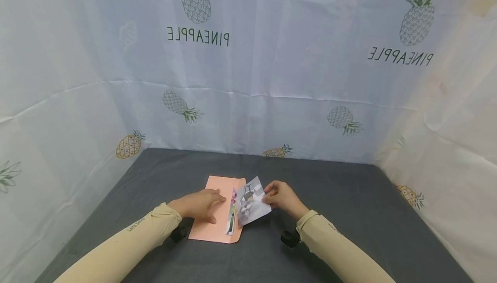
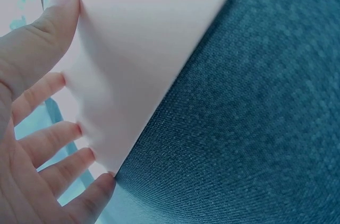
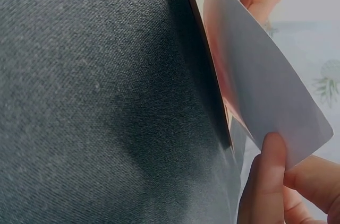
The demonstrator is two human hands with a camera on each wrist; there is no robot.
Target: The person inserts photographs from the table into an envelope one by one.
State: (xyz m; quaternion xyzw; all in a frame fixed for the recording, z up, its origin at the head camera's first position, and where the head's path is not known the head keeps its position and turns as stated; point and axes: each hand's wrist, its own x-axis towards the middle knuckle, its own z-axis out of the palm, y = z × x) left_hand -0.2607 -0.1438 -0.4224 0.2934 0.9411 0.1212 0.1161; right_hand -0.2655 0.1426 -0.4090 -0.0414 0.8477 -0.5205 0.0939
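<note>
A salmon-pink envelope lies on the dark table, its opening and flap toward the right. My left hand rests on the envelope with its fingers spread; in the left wrist view the fingertips press on its pale surface. Between the thumb and fingers of my right hand is a photo print, pinched by its right edge and tilted up over the envelope's open side. Its plain back faces the right wrist camera. More photo prints stick out of the envelope's opening beside it.
The dark cloth-covered table spreads around the envelope. Behind it and at the sides hangs a white curtain printed with pineapples. A black wrist camera is strapped under the right wrist, over a beige sleeve.
</note>
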